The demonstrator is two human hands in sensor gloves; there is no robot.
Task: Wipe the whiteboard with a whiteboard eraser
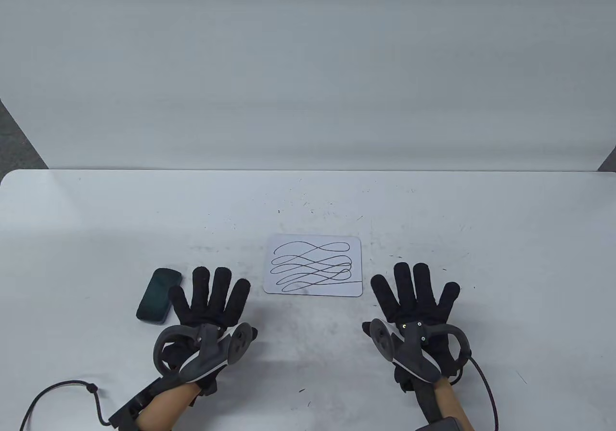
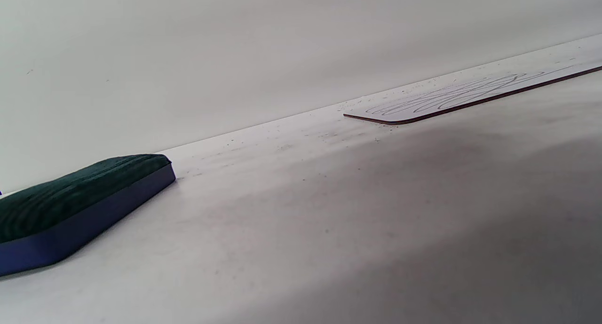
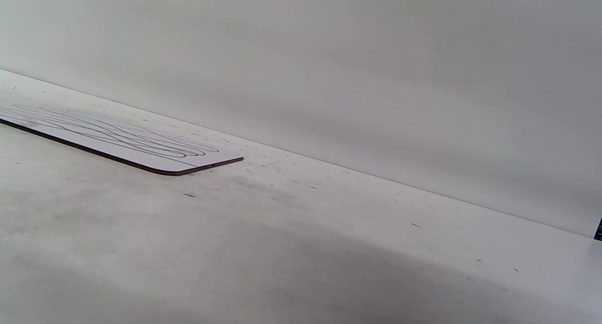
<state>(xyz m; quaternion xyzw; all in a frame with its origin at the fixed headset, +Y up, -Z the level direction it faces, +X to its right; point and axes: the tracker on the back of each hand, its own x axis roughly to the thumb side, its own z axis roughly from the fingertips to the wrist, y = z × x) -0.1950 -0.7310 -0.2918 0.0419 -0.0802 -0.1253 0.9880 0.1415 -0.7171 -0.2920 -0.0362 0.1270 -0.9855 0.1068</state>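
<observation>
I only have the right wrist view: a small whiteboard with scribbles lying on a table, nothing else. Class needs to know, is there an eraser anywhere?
Observer: Yes. A dark eraser lies on the table, left of the whiteboard and apart from it.
Operator: Is a hand holding it?
Observer: No. The left hand lies flat, fingers spread, just right of the eraser, holding nothing.
Operator: And the right hand?
Observer: The right hand also lies open and flat, right of the whiteboard's near corner.
Operator: Any wiping done?
Observer: The looping black scribble looks intact across the board.
</observation>
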